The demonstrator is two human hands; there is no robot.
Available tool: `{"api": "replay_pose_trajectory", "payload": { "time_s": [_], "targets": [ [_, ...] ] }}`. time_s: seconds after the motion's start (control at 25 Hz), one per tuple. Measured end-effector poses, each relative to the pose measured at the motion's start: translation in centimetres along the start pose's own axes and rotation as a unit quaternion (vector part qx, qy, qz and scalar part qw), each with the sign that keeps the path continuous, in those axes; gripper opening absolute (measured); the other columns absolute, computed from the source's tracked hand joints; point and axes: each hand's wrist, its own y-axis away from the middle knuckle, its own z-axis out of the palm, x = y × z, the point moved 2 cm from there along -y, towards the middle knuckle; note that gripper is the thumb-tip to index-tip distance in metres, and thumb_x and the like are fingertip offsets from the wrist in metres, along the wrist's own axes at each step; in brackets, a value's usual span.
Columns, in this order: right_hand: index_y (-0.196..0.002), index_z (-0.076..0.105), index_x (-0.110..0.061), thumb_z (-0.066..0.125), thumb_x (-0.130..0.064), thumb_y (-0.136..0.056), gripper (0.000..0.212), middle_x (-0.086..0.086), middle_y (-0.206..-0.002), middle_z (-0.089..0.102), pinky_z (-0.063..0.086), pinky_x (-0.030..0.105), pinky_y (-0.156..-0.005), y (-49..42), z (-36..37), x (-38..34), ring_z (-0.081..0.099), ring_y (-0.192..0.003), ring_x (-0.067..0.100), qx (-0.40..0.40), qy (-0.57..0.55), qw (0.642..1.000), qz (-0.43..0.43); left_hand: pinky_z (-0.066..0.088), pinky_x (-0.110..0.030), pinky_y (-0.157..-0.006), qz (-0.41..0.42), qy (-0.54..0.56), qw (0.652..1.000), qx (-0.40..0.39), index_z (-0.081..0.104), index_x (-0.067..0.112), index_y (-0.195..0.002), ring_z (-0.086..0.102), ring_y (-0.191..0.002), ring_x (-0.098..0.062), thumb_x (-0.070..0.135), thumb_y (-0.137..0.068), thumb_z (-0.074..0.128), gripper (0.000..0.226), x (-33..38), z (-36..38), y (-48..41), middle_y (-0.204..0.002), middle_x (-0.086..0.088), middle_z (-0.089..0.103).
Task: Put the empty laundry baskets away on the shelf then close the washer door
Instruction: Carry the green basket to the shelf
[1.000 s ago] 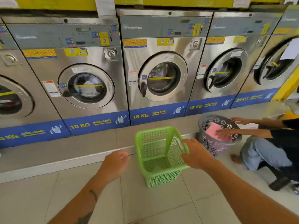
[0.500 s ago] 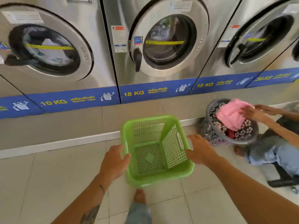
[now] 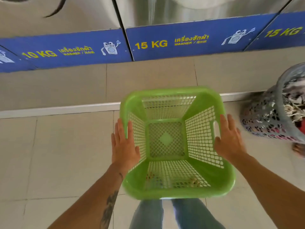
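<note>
An empty green plastic laundry basket (image 3: 171, 189) with mesh walls is below me, seen straight from above, over the tiled floor. My left hand (image 3: 124, 146) lies flat against its left rim and wall, fingers stretched forward. My right hand (image 3: 228, 140) presses flat against its right wall beside the handle slot. The basket is clamped between both palms. The washers (image 3: 198, 12) fill the top of the view; only their steel lower fronts and blue bands show, and the doors are out of frame.
A raised tiled step (image 3: 148, 76) with a white edge runs in front of the washers. A grey patterned basket (image 3: 267, 119) full of clothes stands at the right, close to the green one. My jeans-clad legs (image 3: 165, 214) are under the basket.
My view has tilted down and closer. My left hand came onto the basket's left side; both hands now press it and it sits upright and closer to me. The other person's arms left the view.
</note>
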Motion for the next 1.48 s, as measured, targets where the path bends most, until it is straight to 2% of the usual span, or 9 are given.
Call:
{"api": "replay_pose_trajectory", "payload": {
  "time_s": [0.08,0.2,0.32,0.6,0.8,1.08,1.32,1.4,1.48],
  "targets": [
    [-0.155,0.001,-0.021,0.063,0.004,-0.072,0.106,0.009,-0.164,-0.003,0.049,0.051,-0.090,-1.1,2.6,0.8,0.032,-0.134,0.045,-0.006,0.026,1.000,-0.008,0.019,-0.050,-0.115,-0.001,-0.004,1.000,0.010,-0.005,0.012,-0.153,-0.006,-0.147,-0.039,0.008,-0.066,0.070,0.115,-0.3,1.8,-0.5,-0.159,-0.018,-0.016],
    [-0.153,0.004,-0.020,0.068,0.011,-0.058,0.119,0.006,-0.161,-0.002,0.050,0.038,-0.061,-1.7,3.1,1.1,0.043,-0.116,0.044,-0.011,0.047,0.999,-0.012,0.046,-0.042,-0.102,0.004,0.014,1.000,0.005,0.001,0.005,-0.152,-0.002,-0.148,-0.036,-0.005,-0.063,0.066,0.111,-0.3,1.2,-0.7,-0.160,-0.017,-0.012],
    [-0.152,0.011,-0.016,0.071,0.011,-0.053,0.118,0.007,-0.158,0.005,0.048,0.033,-0.056,-1.6,0.2,0.4,0.048,-0.108,0.039,-0.004,0.061,0.997,-0.037,0.050,-0.036,-0.096,0.002,0.023,1.000,0.012,0.006,0.006,-0.153,0.001,-0.149,-0.031,-0.005,-0.068,0.063,0.102,-0.2,-2.5,-0.5,-0.162,-0.011,-0.010],
    [-0.155,0.012,-0.018,0.066,0.003,-0.065,0.106,0.002,-0.163,0.001,0.055,0.040,-0.085,5.2,-14.2,-4.6,0.046,-0.126,0.039,0.041,0.045,0.991,-0.122,0.049,-0.040,-0.098,-0.013,0.068,0.995,0.076,0.020,0.013,-0.153,0.023,-0.145,-0.021,0.002,-0.067,0.063,0.096,-1.3,-16.4,6.4,-0.163,0.006,0.001],
    [-0.155,0.005,-0.015,0.062,-0.005,-0.070,0.103,0.000,-0.164,-0.006,0.036,0.047,-0.108,10.1,-22.5,-8.5,0.032,-0.139,0.041,0.043,0.063,0.972,-0.221,0.051,-0.041,-0.095,-0.094,0.097,0.979,0.152,0.021,0.019,-0.152,0.031,-0.141,-0.021,0.005,-0.066,0.061,0.096,-1.2,-24.0,17.1,-0.162,0.010,0.006],
    [-0.156,0.007,-0.009,0.059,-0.010,-0.070,0.101,0.001,-0.165,-0.006,0.036,0.042,-0.111,17.8,-24.8,-18.1,0.022,-0.146,0.029,0.030,0.083,0.907,-0.412,0.050,-0.041,-0.097,-0.273,0.104,0.925,0.244,0.019,0.030,-0.153,0.038,-0.137,-0.021,0.016,-0.071,0.061,0.093,-3.6,-28.1,35.8,-0.161,0.014,0.010],
    [-0.154,0.014,-0.009,0.056,-0.008,-0.070,0.094,0.000,-0.163,0.004,0.042,0.045,-0.105,33.4,-19.9,-29.1,0.032,-0.140,0.033,0.014,0.097,0.805,-0.585,0.052,-0.042,-0.095,-0.442,0.126,0.830,0.316,0.022,0.030,-0.152,0.047,-0.130,-0.023,0.013,-0.069,0.062,0.093,-7.9,-26.0,56.9,-0.161,0.010,0.018],
    [-0.153,0.018,-0.008,0.055,-0.008,-0.068,0.093,0.002,-0.162,0.009,0.041,0.048,-0.105,40.5,-16.9,-32.4,0.036,-0.136,0.037,-0.002,0.087,0.768,-0.635,0.055,-0.038,-0.085,-0.493,0.122,0.793,0.337,0.022,0.031,-0.152,0.051,-0.125,-0.023,0.010,-0.067,0.062,0.096,-9.6,-24.3,65.2,-0.160,0.010,0.020],
    [-0.152,0.020,-0.010,0.057,-0.009,-0.065,0.094,0.002,-0.162,0.011,0.044,0.047,-0.102,48.1,-13.5,-35.2,0.040,-0.134,0.036,-0.018,0.085,0.734,-0.674,0.051,-0.023,-0.061,-0.524,0.106,0.765,0.359,0.021,0.034,-0.151,0.058,-0.107,-0.019,0.005,-0.065,0.063,0.101,-11.4,-22.3,73.2,-0.158,0.011,0.024]
  ]
}}
